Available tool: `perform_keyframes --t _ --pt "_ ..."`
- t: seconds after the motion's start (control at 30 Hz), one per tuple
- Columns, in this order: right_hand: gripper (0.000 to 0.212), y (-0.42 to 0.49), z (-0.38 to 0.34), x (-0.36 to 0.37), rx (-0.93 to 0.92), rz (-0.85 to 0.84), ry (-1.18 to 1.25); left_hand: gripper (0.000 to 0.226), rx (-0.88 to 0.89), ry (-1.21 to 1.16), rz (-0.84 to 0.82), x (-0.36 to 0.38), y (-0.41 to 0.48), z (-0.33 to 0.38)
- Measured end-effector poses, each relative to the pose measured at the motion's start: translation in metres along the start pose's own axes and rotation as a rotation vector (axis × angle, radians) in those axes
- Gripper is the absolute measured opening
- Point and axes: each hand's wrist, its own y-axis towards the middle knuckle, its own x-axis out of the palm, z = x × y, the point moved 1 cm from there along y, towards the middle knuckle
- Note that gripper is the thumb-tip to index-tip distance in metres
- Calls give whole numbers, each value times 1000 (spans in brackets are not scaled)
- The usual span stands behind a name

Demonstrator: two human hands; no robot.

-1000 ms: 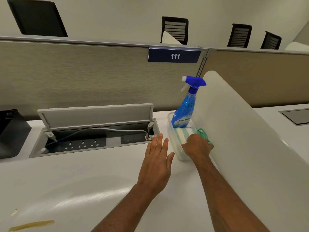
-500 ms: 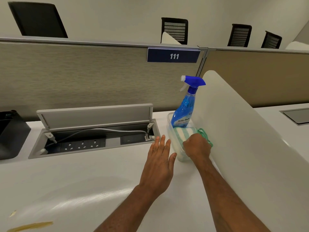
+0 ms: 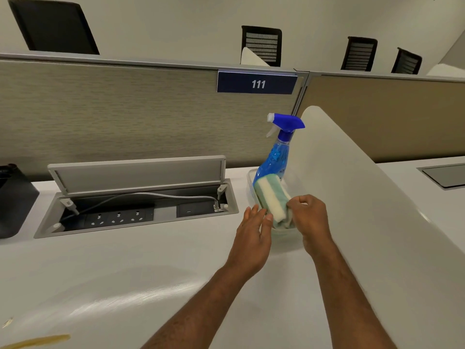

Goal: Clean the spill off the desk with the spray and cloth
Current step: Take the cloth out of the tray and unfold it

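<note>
You have one blue trigger spray bottle (image 3: 273, 159), one folded green-and-white striped cloth (image 3: 273, 197) and one clear plastic tray (image 3: 250, 182) on the white table (image 3: 125, 273). The bottle stands upright at the tray's far end, nozzle pointing left. The cloth's long axis runs near to far, its far end raised against the bottle. Your right hand (image 3: 310, 215) pinches the cloth's near end. Your left hand (image 3: 251, 238) is spread flat, fingertips touching the cloth. One yellowish streak of spill (image 3: 35, 341) lies at near left.
</note>
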Motion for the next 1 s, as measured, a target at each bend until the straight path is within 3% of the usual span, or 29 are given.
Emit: perform_keyframes --t 0.13,0.27,0.4,0.57,0.67,0.77,0.83,0.9,1.0 --pt "7 -15 -2 -1 -52 -102 22 56 -154 -174 -8 5 3 13" --pt "5 -36 -1 1 -246 -115 22 25 -258 -460 135 -2 7 24" --pt "10 -55 1 9 -381 -111 -9 31 -318 -644 233 -13 10 27" --pt "15 -69 -2 15 -282 -100 99 12 -324 -704 304 -28 3 29" --pt "31 -78 -12 11 -128 12 275 24 -321 -849 322 -42 -6 30" --pt "58 -85 -22 14 11 -85 323 34 -318 -1009 306 -54 -15 31" --pt "53 -88 -32 17 102 -168 424 37 -317 -1102 292 -63 -19 32" --pt "34 -88 -40 17 134 -198 512 41 -289 -1105 270 -74 -21 32" --pt "28 -93 -51 20 20 -145 503 52 -260 -959 193 -89 -30 34"
